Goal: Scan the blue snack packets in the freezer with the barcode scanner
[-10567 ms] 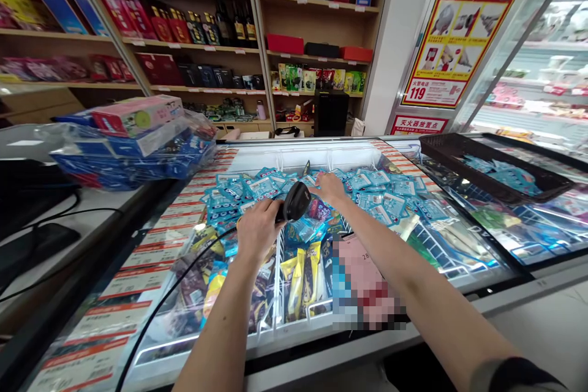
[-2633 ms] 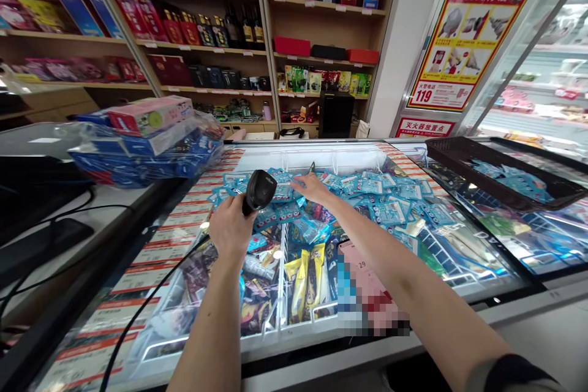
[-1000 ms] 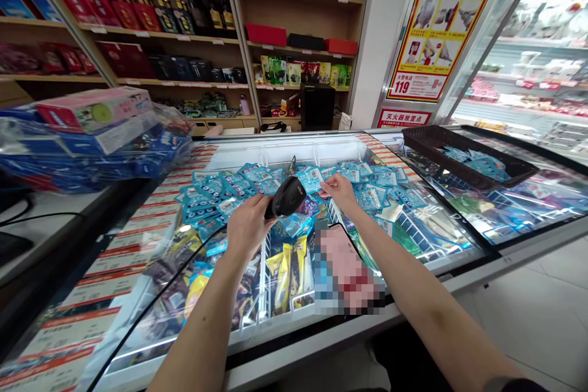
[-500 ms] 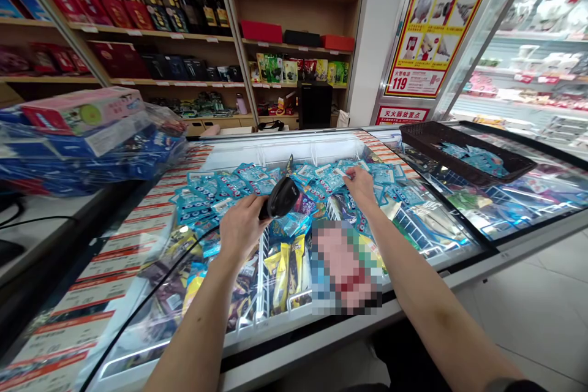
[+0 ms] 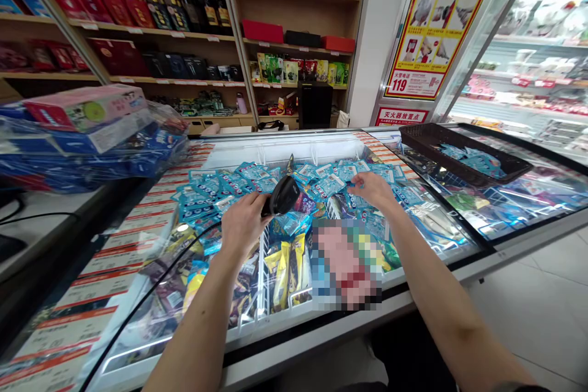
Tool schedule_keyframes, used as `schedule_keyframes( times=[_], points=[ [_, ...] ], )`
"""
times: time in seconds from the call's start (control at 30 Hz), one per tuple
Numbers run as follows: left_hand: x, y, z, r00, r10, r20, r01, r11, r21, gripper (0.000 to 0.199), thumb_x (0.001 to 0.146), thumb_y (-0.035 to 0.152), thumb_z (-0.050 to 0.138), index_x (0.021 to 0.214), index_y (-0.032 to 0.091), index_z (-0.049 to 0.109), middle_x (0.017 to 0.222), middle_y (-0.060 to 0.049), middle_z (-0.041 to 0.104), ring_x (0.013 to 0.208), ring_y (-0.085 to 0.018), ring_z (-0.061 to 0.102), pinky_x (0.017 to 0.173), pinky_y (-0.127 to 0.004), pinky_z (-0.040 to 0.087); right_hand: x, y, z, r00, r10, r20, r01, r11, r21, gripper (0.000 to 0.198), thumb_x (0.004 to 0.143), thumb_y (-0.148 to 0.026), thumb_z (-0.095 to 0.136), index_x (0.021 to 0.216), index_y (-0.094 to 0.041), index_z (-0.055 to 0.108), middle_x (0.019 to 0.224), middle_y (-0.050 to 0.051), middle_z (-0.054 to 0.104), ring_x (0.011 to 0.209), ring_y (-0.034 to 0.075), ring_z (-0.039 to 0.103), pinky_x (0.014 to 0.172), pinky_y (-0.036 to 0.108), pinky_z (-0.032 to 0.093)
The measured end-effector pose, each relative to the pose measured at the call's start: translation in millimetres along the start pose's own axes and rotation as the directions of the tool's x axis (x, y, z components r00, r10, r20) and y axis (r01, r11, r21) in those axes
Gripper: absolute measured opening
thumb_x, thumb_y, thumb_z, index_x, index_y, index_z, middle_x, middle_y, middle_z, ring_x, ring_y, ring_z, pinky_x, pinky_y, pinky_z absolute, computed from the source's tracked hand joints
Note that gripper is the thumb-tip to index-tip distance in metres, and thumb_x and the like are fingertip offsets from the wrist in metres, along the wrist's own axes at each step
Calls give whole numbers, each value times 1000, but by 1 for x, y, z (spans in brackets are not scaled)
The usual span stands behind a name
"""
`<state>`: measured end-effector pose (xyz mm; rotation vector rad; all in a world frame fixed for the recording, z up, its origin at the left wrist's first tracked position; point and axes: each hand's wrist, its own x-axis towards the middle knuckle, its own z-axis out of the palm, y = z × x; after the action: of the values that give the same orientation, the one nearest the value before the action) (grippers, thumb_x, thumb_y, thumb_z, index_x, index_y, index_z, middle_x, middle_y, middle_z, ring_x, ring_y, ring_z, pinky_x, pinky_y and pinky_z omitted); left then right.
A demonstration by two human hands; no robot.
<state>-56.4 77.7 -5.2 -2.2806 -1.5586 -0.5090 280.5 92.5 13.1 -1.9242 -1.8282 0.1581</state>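
My left hand [image 5: 242,220] is wrapped round the handle of a black barcode scanner [image 5: 283,196], and its cord runs down to the lower left. The scanner's head is held above several blue packets [image 5: 245,180] spread across the glass top of a chest freezer [image 5: 285,349]. To the right, my right hand [image 5: 374,190] has its fingers pinched at the edge of a blue packet [image 5: 356,201], which the hand partly covers. More such packets lie around and beneath that hand.
Wrapped ice creams [image 5: 289,269] sit in wire baskets under the glass. A dark brown tray [image 5: 509,173] holding blue packets rests at the right. Plastic-wrapped boxes [image 5: 92,135] are stacked at the left. A blurred pink patch [image 5: 340,257] covers something near the front edge. Stocked shelves [image 5: 184,33] stand behind.
My right hand has shifted to the right and slightly toward me, over the blue packets. My left hand and the barcode scanner have hardly moved.
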Motion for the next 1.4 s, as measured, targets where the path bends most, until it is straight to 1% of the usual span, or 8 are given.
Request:
schedule_keyframes(
  times=[0.17,0.3,0.5,0.93,1.03,1.17,1.27,1.4],
  points=[
    [-1,-2,1,1000,15,-21,-15,1000,-6,35,78,36,58,110,22,58,98,-8,62,94,-25,57,67,-32,39,-37,14,-2,967,-138,216,168,978,-127,49,50,-42,83,94,-27,65,101,6,62,99,25,55,78,31,42],
    [-2,-3,1,999,21,-25,-21,1000,-2,35,78,35,58,111,22,57,99,-7,62,94,-25,57,67,-32,39,-50,20,4,941,-169,293,202,976,-86,51,54,-33,81,101,-26,62,105,7,58,102,23,53,82,29,42],
    [-4,-4,-2,1000,15,-17,-15,1000,-1,35,79,36,57,112,22,57,101,-8,62,96,-25,57,68,-31,40,-38,21,15,943,-222,248,243,968,-57,40,64,-35,76,99,-22,62,99,6,58,98,20,54,86,29,40],
    [-5,-27,4,996,-41,-78,44,998,44,31,82,36,53,109,21,58,95,-7,62,92,-25,58,67,-32,39,-1,12,41,967,-242,79,244,970,-11,32,66,-37,76,89,-19,63,93,5,53,95,20,51,85,31,40],
    [-6,-32,0,990,-98,-101,101,995,21,31,81,37,53,108,21,58,96,-7,62,93,-25,58,66,-31,39,3,1,35,966,-258,4,258,966,-25,25,72,-34,72,88,-19,63,94,5,54,95,20,52,84,30,40],
    [-9,-41,-4,968,-215,-126,218,976,10,32,80,38,55,107,22,58,96,-6,63,91,-25,58,63,-31,38,14,-33,28,949,-297,-104,294,955,-35,17,85,-34,57,90,-20,65,96,7,59,95,19,54,83,28,40],
    [-9,-46,-4,952,-273,-140,277,961,7,33,80,37,54,109,22,57,98,-7,63,92,-25,58,62,-31,38,29,-65,35,908,-419,0,419,908,13,23,89,-36,51,94,-20,67,91,5,63,89,17,56,79,27,40],
    [-9,-48,-4,945,-300,-130,304,953,7,34,80,37,54,110,21,57,98,-8,63,92,-26,58,64,-32,39,49,-100,65,838,-525,147,517,851,91,28,89,-38,51,104,-18,66,96,5,66,89,16,59,78,25,41]
  ],
)
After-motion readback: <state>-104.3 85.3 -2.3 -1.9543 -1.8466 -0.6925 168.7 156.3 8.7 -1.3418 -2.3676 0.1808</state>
